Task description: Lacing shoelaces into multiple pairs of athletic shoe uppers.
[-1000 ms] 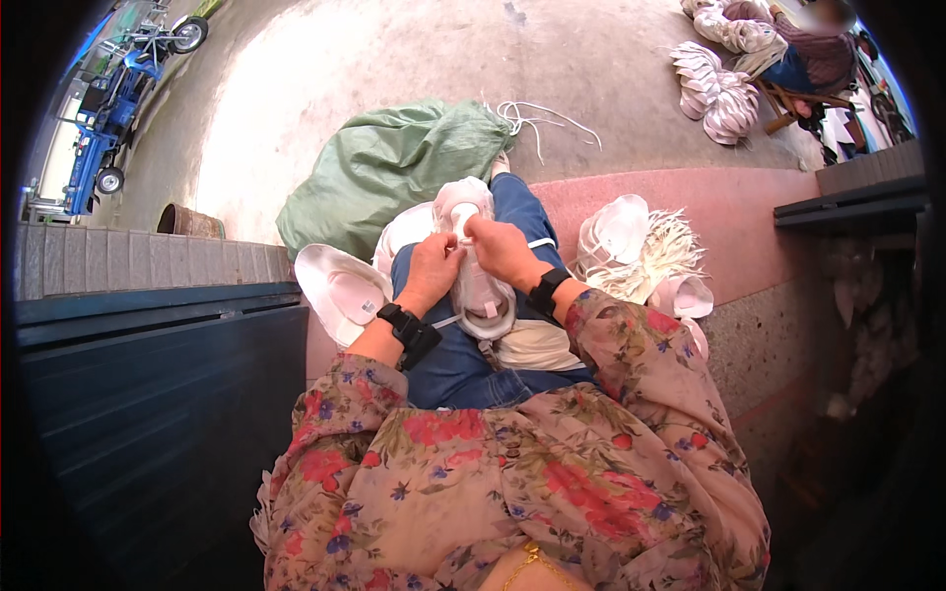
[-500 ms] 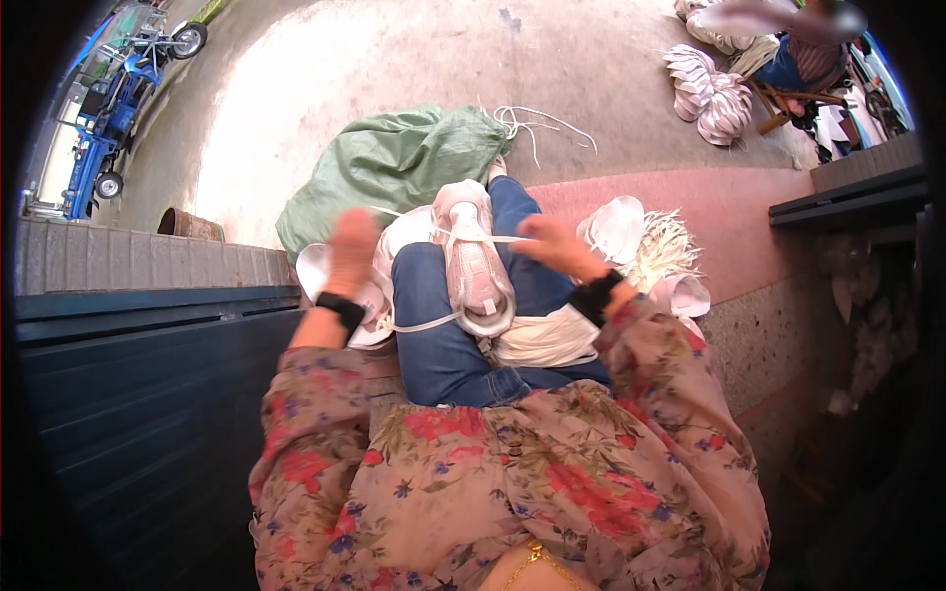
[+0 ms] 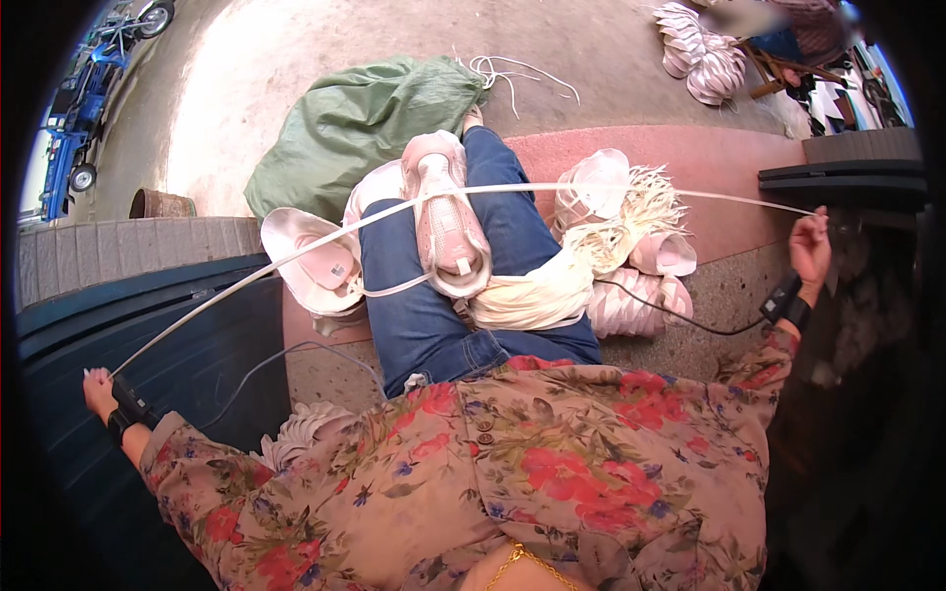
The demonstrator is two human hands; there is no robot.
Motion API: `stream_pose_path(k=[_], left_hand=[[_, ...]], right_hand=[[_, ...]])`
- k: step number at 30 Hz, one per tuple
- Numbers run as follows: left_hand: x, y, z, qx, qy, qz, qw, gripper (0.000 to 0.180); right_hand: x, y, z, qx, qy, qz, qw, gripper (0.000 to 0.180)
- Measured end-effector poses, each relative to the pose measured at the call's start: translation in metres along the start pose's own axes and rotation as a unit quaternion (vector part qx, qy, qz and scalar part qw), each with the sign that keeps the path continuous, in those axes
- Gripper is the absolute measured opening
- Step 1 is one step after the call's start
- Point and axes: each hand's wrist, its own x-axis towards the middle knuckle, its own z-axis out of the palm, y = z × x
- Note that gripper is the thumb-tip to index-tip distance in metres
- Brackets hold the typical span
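With left hand [image 3: 101,392] and right hand [image 3: 810,248] spread wide, pinching a white shoelace [image 3: 512,186]. Holding it across a pink sneaker upper [image 3: 449,236].

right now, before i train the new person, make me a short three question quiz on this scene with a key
1. Multiple choice: what do the left hand and right hand both hold? a) a spoon b) a white lace c) a shoebox
2. True or false: the left hand and right hand touch each other.
3. The white lace crosses a pink shoe. What colour is the large sack beyond it?

Key
1. b
2. False: they are spread wide apart.
3. Green
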Motion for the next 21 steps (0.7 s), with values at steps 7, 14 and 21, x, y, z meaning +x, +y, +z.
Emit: stream_pose_path(k=[7, 14, 21], left_hand=[[-0.178, 0.182, 0.137, -0.579, -0.407, -0.029, 0.706, 0.017], [-0.436, 0.372, 0.187, -0.296, -0.641, 0.086, 0.703, 0.022], [-0.508, 0.409, 0.218, -0.308, -0.691, 0.019, 0.653, 0.012]], right_hand=[[0.011, 0.155, 0.098, -0.48, -0.079, 0.058, 0.872, 0.032], [-0.013, 0.374, 0.084, -0.689, -0.316, 0.108, 0.643, 0.014], [-0.017, 0.421, 0.101, -0.481, -0.221, 0.384, 0.756, 0.023]])
